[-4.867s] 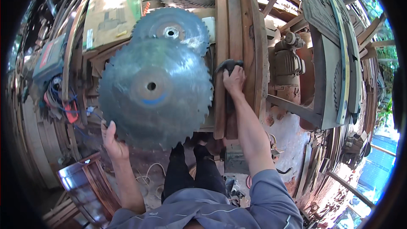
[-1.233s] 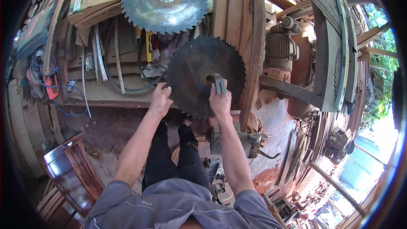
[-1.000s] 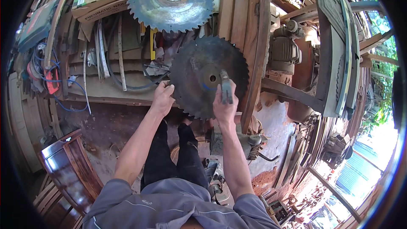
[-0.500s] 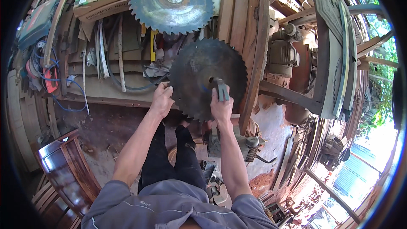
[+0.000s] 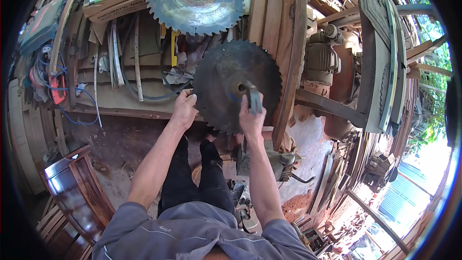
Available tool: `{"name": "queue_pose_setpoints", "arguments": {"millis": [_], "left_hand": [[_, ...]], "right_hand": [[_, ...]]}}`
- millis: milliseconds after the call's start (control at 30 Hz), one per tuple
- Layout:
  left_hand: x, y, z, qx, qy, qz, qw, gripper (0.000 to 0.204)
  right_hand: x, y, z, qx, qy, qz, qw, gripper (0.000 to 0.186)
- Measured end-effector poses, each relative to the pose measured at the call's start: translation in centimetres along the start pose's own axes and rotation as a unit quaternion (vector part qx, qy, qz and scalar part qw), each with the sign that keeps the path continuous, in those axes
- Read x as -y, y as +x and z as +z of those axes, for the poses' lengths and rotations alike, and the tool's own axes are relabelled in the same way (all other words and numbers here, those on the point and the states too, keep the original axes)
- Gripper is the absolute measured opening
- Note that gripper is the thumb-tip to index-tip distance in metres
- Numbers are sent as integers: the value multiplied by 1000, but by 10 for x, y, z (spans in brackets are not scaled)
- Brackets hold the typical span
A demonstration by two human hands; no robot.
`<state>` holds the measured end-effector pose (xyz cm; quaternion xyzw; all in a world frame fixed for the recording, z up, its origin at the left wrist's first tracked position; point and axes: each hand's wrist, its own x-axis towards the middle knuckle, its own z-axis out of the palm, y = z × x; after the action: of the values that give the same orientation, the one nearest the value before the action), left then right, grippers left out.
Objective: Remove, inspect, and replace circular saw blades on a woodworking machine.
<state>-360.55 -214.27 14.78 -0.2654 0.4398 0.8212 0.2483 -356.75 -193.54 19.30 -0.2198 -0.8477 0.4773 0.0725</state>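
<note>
A dark, toothed circular saw blade stands out in front of me, its worn face toward me and a hole at its middle. My left hand is closed, pinching the blade's left rim between thumb and fingers. Wrapped round a claw hammer is my right hand, in front of the blade's lower right part. The hammer's head is close to the centre hole; whether it touches the blade I cannot tell. Beyond, a second, shinier saw blade lies on the cluttered bench.
A cardboard box sits at the far left of the bench, near blue cord and strips. Long wooden boards run along the right. Past them is an electric motor. A glossy wooden panel leans at the lower left.
The hammer head has shifted slightly right and tilted, uncovering more of the centre hole. The held blade has moved a little up and right. My left hand keeps its grip.
</note>
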Motion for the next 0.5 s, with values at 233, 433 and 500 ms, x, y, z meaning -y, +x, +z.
{"name": "queue_pose_setpoints", "arguments": {"millis": [233, 433, 500], "left_hand": [[-3, -1, -1, -17, -12, 0, 1000, 18], [7, 7, -9, -14, 8, -9, 1000, 18], [2, 2, -5, -12, 11, -6, 1000, 18]], "right_hand": [[14, 1, -3, 0, 6, 12, 1000, 25], [-10, 8, -1, 54, -59, 21, 997, 25], [1, 9, -2, 8, -28, -33, 999, 24]]}}
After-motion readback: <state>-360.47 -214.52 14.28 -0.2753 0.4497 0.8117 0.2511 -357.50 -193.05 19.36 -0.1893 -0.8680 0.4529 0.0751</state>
